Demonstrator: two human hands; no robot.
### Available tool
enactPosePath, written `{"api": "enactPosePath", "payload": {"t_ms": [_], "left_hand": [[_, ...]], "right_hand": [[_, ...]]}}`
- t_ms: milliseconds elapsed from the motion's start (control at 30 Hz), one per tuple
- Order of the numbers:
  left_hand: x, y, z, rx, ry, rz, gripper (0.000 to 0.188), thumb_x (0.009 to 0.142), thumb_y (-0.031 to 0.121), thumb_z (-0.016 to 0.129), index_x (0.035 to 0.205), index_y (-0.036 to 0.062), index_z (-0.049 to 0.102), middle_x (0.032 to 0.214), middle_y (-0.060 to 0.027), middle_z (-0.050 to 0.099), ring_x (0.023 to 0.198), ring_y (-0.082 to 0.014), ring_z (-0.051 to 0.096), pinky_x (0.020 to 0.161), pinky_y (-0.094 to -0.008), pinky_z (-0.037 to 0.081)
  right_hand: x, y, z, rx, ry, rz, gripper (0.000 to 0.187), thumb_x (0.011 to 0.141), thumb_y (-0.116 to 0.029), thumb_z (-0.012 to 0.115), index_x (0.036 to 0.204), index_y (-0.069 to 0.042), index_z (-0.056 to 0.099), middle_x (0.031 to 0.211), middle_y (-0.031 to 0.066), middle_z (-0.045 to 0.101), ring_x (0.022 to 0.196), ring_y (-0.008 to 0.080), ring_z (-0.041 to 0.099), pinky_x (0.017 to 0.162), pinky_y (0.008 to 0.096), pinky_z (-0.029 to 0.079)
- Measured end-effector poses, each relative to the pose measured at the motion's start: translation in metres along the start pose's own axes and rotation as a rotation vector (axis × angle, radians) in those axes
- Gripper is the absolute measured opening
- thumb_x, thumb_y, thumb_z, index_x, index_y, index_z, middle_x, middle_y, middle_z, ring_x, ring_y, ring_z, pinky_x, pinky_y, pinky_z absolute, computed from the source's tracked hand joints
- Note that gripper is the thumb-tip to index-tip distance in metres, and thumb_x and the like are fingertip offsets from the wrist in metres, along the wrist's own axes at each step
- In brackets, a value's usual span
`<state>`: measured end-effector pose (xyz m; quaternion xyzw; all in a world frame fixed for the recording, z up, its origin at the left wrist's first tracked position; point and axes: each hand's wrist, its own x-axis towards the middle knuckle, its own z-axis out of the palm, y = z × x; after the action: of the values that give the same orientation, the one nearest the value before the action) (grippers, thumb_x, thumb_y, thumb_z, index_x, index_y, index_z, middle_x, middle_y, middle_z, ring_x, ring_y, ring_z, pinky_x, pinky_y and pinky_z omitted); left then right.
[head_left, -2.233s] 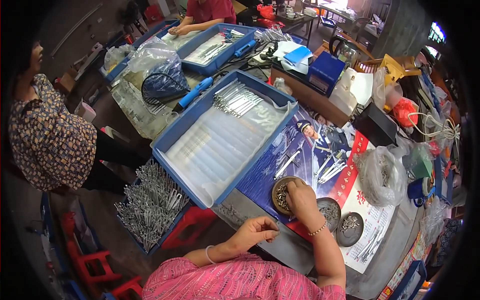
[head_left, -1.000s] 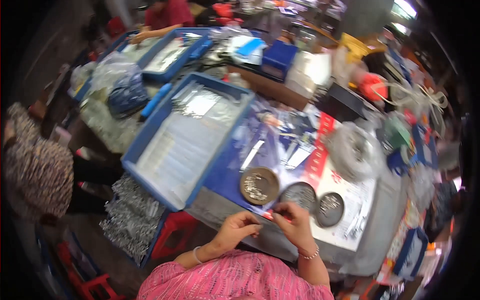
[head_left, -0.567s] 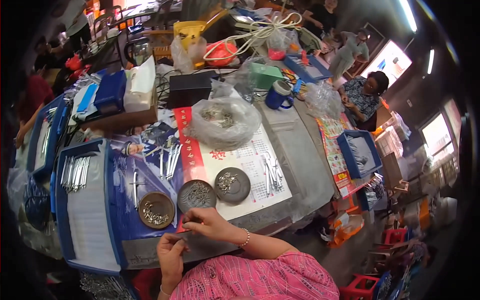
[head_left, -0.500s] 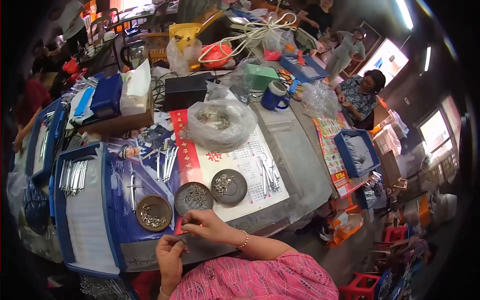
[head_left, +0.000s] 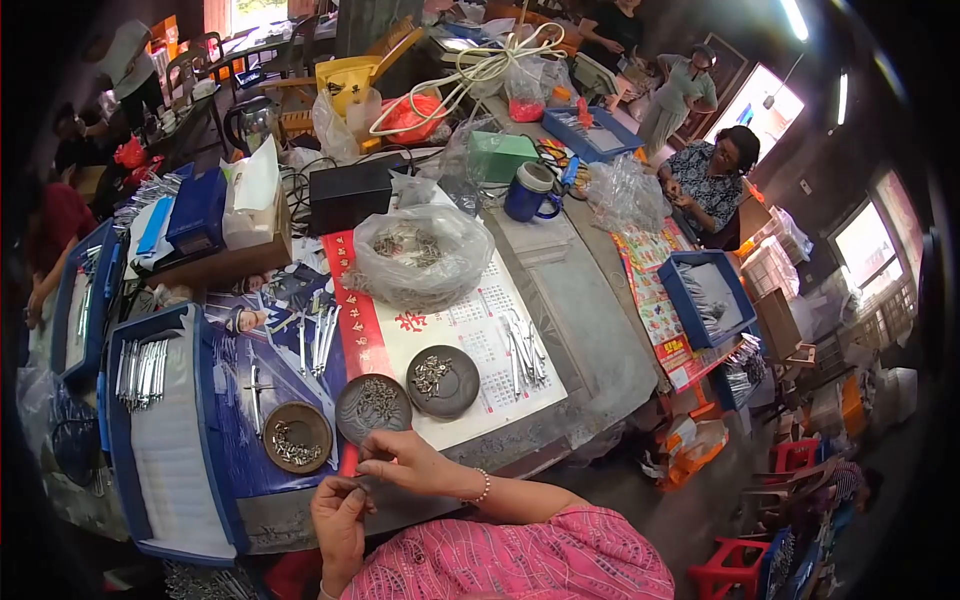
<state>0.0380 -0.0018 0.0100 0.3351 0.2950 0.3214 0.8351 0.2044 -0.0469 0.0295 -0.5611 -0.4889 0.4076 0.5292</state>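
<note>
My left hand (head_left: 340, 518) and my right hand (head_left: 408, 466) are close together over the table's front edge, fingers pinched. Whatever they hold is too small to make out. Just beyond them stand three shallow round dishes of small metal parts: a brown dish (head_left: 322, 422) on the left, a dark dish (head_left: 347, 404) in the middle and another dark dish (head_left: 466, 384) on the right. Left of the brown dish lies a slim metal piece with a crossbar (head_left: 256, 400). Several long silvery metal pieces (head_left: 322, 340) lie behind the dishes, and more silvery pieces (head_left: 523, 350) rest on the calendar sheet (head_left: 470, 425).
A blue tray (head_left: 232, 490) lined with white foam holds a row of metal pieces at left. An open plastic bag (head_left: 440, 270) of small parts sits behind the dishes. Farther back are a black box (head_left: 350, 193) and blue mug (head_left: 530, 195). A person (head_left: 712, 185) sits at right.
The view has shifted slightly, so the table items appear a little farther left. My hands stay close together, with the right hand's fingers slightly lower and nearer the left hand.
</note>
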Motion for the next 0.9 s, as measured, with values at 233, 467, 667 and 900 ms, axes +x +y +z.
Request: {"api": "enactPosePath", "payload": {"t_ms": [233, 467, 667, 900], "left_hand": [[-0.001, -0.002, 0.0, 0.0, 0.007, 0.016, 0.015, 0.079, 0.003, 0.063, 0.088, 0.0041, 0.051, 0.08, -0.0066, 0.059, 0.061, -0.0118, 0.056, 0.053, -0.0231, 0.049], [-0.004, -0.003, -0.002, -0.047, 0.002, -0.014, 0.016, 0.079, 0.003, 0.063, 0.089, 0.0047, 0.051, 0.08, -0.0063, 0.059, 0.061, -0.0118, 0.056, 0.053, -0.0234, 0.049], [-0.008, 0.0, -0.007, -0.078, 0.078, -0.104, 0.011, 0.083, 0.008, 0.058, 0.089, 0.0064, 0.05, 0.08, -0.0053, 0.058, 0.061, -0.0107, 0.051, 0.052, -0.0226, 0.044], [-0.001, -0.004, -0.007, -0.292, -0.049, -0.239, 0.01, 0.086, 0.009, 0.055, 0.095, 0.0066, 0.053, 0.083, -0.0032, 0.058, 0.066, -0.0104, 0.054, 0.06, -0.0235, 0.046]], "right_hand": [[-0.003, 0.001, 0.001, -0.032, -0.016, -0.038, 0.019, 0.081, -0.014, 0.062, 0.084, 0.001, 0.05, 0.072, 0.0101, 0.054, 0.064, 0.0173, 0.052, 0.059, 0.029, 0.042], [-0.011, 0.004, 0.004, -0.025, -0.004, -0.045, 0.019, 0.081, -0.015, 0.062, 0.084, 0.0, 0.05, 0.072, 0.0098, 0.054, 0.064, 0.0169, 0.052, 0.058, 0.0291, 0.042], [-0.013, 0.001, 0.01, 0.006, -0.016, -0.081, 0.017, 0.081, -0.014, 0.061, 0.085, 0.0, 0.053, 0.074, 0.0102, 0.054, 0.065, 0.0179, 0.054, 0.058, 0.0295, 0.042], [-0.022, 0.002, 0.005, -0.121, 0.042, -0.062, 0.013, 0.075, -0.006, 0.064, 0.08, 0.001, 0.054, 0.073, 0.0103, 0.057, 0.065, 0.0202, 0.056, 0.06, 0.0284, 0.045]]}}
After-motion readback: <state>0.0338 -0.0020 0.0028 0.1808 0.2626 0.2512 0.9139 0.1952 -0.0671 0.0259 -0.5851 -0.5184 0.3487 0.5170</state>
